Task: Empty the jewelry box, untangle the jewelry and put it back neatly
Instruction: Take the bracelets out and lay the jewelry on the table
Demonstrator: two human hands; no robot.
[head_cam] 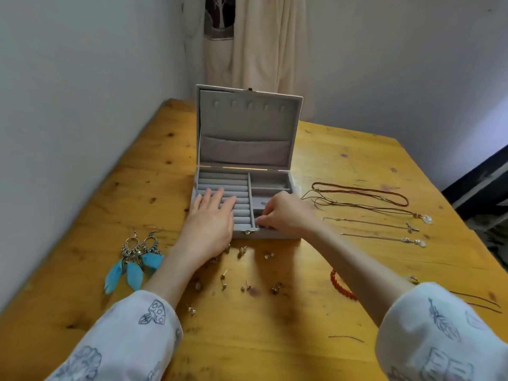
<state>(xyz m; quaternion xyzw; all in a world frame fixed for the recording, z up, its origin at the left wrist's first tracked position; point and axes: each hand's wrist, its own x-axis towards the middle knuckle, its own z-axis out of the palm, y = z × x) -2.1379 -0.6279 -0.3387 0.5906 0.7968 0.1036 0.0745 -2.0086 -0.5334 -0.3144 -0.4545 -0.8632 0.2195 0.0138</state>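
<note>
Left hand (213, 215) lay flat on the jewelry box (242, 188), steadying it. Right hand (280, 213) pinched something small in a front compartment; refilling appeared underway, with earrings next.

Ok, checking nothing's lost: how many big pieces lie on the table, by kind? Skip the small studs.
Blue feather earrings: 2
Cord necklaces: 2
Silver chain necklaces: 2
Red bead strand, partly hidden: 1
Total: 7
</note>
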